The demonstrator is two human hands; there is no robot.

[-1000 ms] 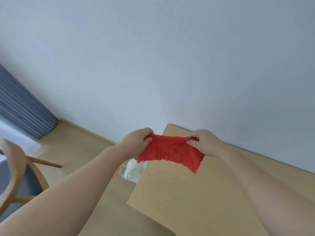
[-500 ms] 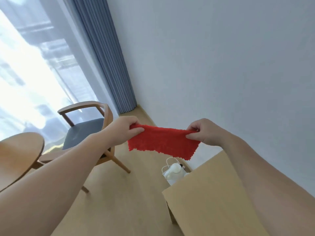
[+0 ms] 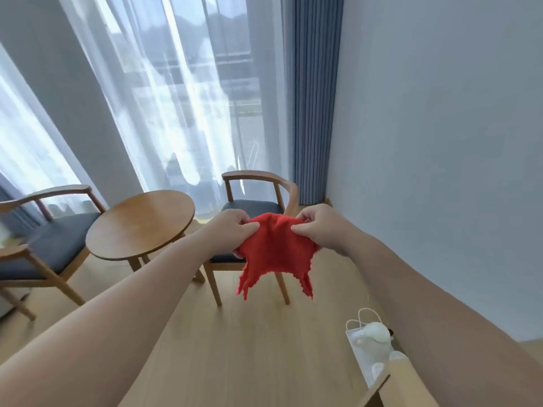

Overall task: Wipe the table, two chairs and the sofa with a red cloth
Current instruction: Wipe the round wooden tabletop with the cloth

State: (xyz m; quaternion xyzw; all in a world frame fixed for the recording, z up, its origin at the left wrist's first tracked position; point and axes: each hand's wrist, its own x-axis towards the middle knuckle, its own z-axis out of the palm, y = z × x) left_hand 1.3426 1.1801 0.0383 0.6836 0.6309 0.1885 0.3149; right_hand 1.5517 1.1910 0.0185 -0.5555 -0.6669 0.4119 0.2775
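Observation:
I hold a red cloth (image 3: pixel 274 248) in mid-air with both hands. My left hand (image 3: pixel 232 229) pinches its left side and my right hand (image 3: pixel 318 227) pinches its right side, close together, so the cloth bunches and hangs down. Behind it stands a round wooden table (image 3: pixel 138 223). A wooden chair with a dark seat (image 3: pixel 255 205) is right of the table, partly hidden by the cloth. A second such chair (image 3: pixel 53 239) stands left of the table. No sofa is in view.
A white paper bag (image 3: pixel 361 348) holding white objects sits on the wood floor at lower right, beside a light wooden furniture corner (image 3: pixel 393 383). Sheer curtains (image 3: pixel 176 98) and a blue curtain (image 3: pixel 314 98) hang behind the chairs. A grey wall (image 3: pixel 440 142) runs along the right.
The view has swung left from the wall to the table and chairs. My hands have come closer together, so the stretched cloth now bunches and droops.

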